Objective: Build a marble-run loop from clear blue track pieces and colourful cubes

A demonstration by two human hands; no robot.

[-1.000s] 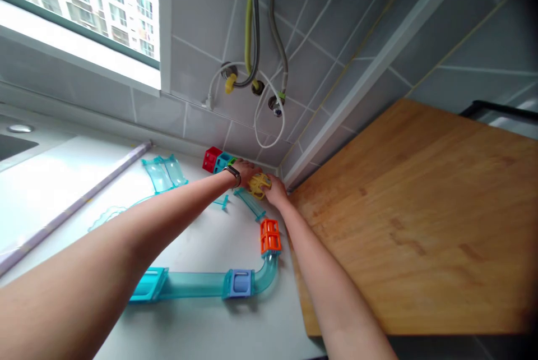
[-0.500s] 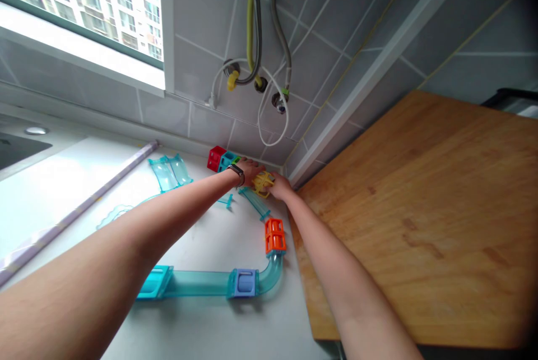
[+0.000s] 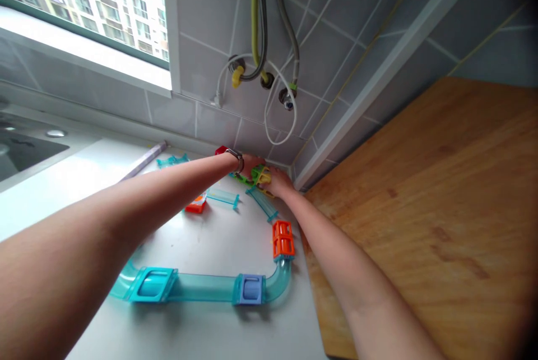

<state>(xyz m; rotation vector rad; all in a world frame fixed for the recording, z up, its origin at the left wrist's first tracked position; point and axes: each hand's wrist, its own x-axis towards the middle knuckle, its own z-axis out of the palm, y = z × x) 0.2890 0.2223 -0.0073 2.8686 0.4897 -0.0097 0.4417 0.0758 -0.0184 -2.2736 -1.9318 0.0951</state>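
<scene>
As turquoise frame block (image 3: 153, 284) is sitting in line with long track (image 3: 205, 287) at left, it is apparently joining lengths. Left hand (image 3: 251, 165) is resting at green block (image 3: 256, 172) near wall corner (image 3: 300, 153); its grip is too hidden to tell. Beside green block, yellow frame block (image 3: 265, 176) is being gripped by right hand (image 3: 278, 182) from opposite side, presumably for steadying both pieces. Farther right, orange frame block (image 3: 283, 238) is linking straight track (image 3: 263, 203) and curved track (image 3: 282, 280), while wooden board (image 3: 399, 208) is bordering countertop (image 3: 218, 248).

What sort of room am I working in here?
Probably a kitchen, perhaps a utility room: there's a sink set in a white counter, and hoses running to valves on a tiled wall.
</scene>
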